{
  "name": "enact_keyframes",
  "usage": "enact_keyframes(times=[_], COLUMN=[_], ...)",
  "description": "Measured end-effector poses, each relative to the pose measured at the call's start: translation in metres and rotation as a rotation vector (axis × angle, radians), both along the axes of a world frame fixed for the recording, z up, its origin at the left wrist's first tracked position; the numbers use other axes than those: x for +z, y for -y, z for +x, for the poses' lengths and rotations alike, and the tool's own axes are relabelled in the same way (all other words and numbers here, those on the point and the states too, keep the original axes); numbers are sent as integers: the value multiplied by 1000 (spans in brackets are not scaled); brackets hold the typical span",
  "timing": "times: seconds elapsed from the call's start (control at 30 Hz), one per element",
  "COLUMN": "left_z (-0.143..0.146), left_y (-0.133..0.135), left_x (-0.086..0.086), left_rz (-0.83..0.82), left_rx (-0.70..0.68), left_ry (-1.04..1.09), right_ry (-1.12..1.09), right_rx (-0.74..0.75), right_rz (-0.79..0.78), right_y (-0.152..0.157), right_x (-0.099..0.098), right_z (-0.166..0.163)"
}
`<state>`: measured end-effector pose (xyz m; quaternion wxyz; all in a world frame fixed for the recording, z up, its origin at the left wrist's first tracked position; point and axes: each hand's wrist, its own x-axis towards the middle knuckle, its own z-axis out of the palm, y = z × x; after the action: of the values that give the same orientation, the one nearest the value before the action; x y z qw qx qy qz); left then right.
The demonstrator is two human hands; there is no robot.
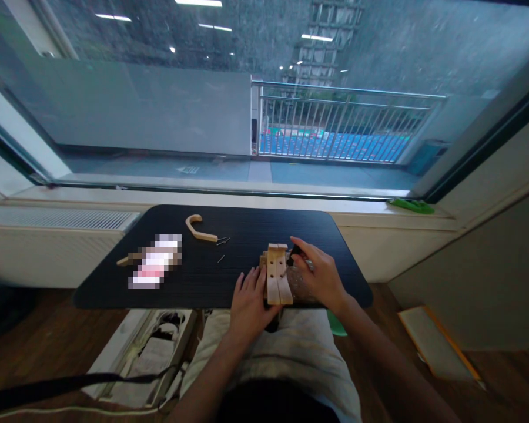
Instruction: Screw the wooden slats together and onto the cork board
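Timber assembly of two pale, slightly curved strips set side by side (278, 285) sits just right of the centre of the frame, between the hands, near the close edge of a black, wood-grained tabletop with rounded corners (251, 222). The person's left hand (249, 302) lies along its left side, and the right hand (321, 269) is just beside its upper right.

The strips run away from the person, with a narrow seam between them, dark round holes in their faces and a raised lip at the far end. A brown, shiny-looking block (298, 286) shows beside them, partly beneath the right hand.

The left hand is palm down, fingers loosely spread, fingertips at the left edge and thumb at the near end; whether it grips firmly I cannot tell. The right hand is narrowed, thumb and fingers pinching a small black object (295, 251) whose shape is mostly hidden.

Left of centre on the tabletop lie a pale wooden hook (205, 236) and, near its straight end, several thin dark screws (223, 241).
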<state>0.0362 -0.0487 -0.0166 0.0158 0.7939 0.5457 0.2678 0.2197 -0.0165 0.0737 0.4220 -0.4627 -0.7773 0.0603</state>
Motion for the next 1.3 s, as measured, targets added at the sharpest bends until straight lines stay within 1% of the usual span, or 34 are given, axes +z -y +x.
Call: enact_keyframes(times=[0.1,0.2,0.33,0.4,0.47,0.67,0.73,0.87,0.97,1.1,1.3], left_z=[0,0,1,0,0,0,1,1,1,1,1], left_y=[-1,-2,-3,-3,-3,-4,-4,-3,-3,-3,-5], left_x=[-2,-4,-4,-5,-5,-7,-7,-5,-4,-5,-8], left_rz=[13,26,22,20,21,32,26,26,24,16,34], left_rx=[3,1,4,8,6,9,11,4,0,-4,0], left_ry=[5,5,-1,-4,-4,-2,-1,10,20,19,23], right_ry=[18,60,90,113,151,336,381,417,448,498,506], right_rx=[-22,2,87,115,163,402,435,405,351,279,191], right_rz=[-4,-25,-98,-176,-229,-221,-236,-254,-252,-246,-208], right_y=[-2,-3,-4,-5,-7,-16,-18,-19,-19,-20,-26], right_x=[-4,-1,13,22,30,46,50,57,60,60,57], right_z=[-1,-1,2,4,5,0,-3,-4,-1,0,-1])
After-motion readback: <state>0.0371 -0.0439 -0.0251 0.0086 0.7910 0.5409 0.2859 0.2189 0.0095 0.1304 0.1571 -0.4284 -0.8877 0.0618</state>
